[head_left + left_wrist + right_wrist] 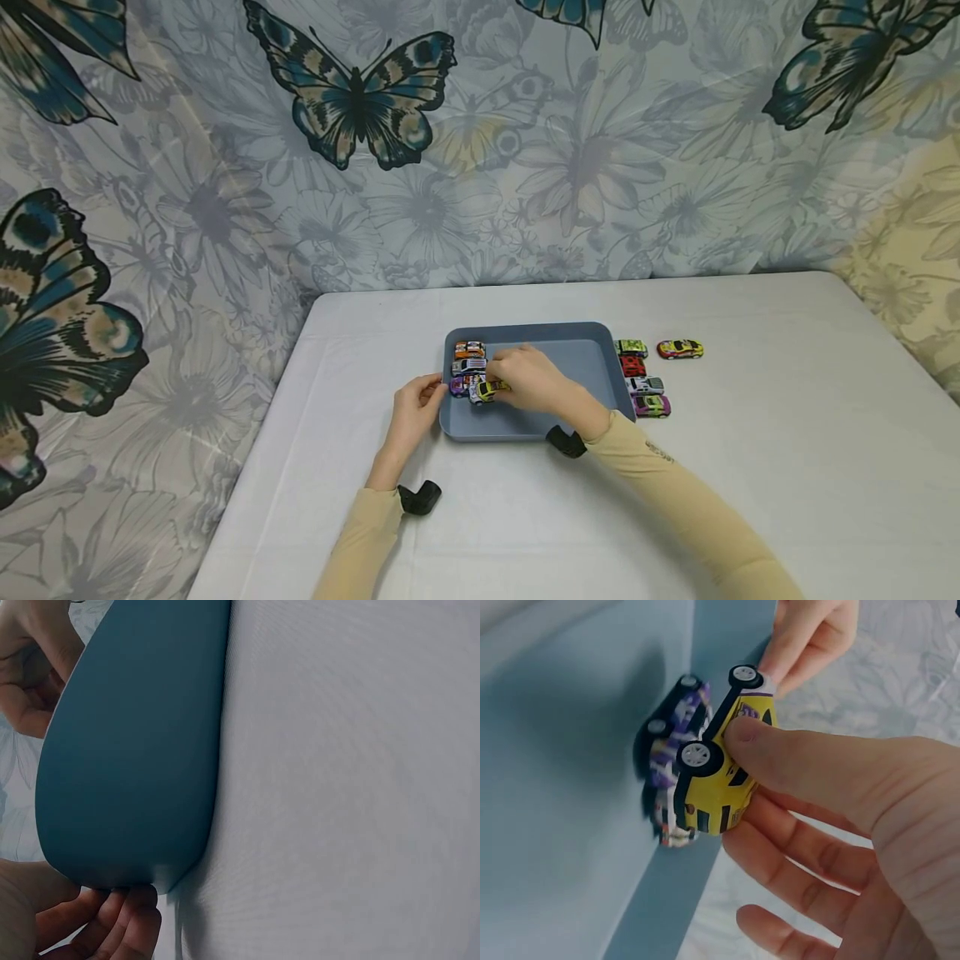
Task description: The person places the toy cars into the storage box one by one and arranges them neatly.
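My right hand (528, 379) pinches a yellow toy car (727, 769) between thumb and fingers, over the left part of a blue-grey tray (555, 425). In the right wrist view the car is tilted, its wheels facing the tray. Just behind it, a purple-and-white toy car (679, 731) stands in the tray. An orange toy car (470, 349) and a white toy car (469, 366) line the tray's left side, partly beside my right fingers. My left hand (417, 404) holds the tray's left edge, its curled fingers (139, 922) against the outer wall.
To the right of the tray stand a green toy car (632, 347), a red one (633, 366), a silver one (645, 385) and a purple-green one (652, 406). A yellow-red car (680, 349) sits farther right on the white-covered table (787, 467). A butterfly-patterned cloth (585, 167) hangs behind.
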Available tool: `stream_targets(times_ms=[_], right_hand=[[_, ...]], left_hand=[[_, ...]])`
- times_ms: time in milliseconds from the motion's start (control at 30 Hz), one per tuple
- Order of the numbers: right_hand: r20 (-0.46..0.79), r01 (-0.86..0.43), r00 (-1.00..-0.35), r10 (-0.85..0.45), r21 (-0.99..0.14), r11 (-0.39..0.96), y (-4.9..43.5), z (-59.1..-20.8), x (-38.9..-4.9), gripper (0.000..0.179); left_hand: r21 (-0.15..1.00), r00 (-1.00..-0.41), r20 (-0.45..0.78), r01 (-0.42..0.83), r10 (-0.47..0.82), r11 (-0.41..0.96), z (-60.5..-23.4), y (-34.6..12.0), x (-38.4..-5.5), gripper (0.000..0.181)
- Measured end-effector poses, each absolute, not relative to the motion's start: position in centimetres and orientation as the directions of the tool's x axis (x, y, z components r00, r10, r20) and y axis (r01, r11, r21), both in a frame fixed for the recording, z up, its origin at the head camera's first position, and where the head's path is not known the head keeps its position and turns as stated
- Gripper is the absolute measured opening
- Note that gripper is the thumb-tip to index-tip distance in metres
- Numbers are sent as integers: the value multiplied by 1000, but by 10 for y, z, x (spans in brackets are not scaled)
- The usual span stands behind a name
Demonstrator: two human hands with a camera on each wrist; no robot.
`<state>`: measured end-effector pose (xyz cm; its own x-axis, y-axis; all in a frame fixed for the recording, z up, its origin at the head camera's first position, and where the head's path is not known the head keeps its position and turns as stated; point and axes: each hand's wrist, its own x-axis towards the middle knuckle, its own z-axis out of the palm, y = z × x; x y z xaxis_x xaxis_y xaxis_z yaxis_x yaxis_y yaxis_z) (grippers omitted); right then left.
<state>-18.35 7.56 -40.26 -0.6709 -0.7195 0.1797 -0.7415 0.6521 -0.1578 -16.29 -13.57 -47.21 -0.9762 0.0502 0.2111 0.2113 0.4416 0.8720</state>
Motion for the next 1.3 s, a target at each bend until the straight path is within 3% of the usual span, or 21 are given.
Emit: stream_targets(times_ms=[833,1300], right_hand=[[93,-708,-705,-703,-146,691,42,-419,-181,18],[123,-704,-710,-693,-138,697,37,-427,-182,18]], left_hand=[[876,-979,195,202,61,439,-472,-136,-163,26],[877,-978,200,205,59,434,-473,-136,-164,26]])
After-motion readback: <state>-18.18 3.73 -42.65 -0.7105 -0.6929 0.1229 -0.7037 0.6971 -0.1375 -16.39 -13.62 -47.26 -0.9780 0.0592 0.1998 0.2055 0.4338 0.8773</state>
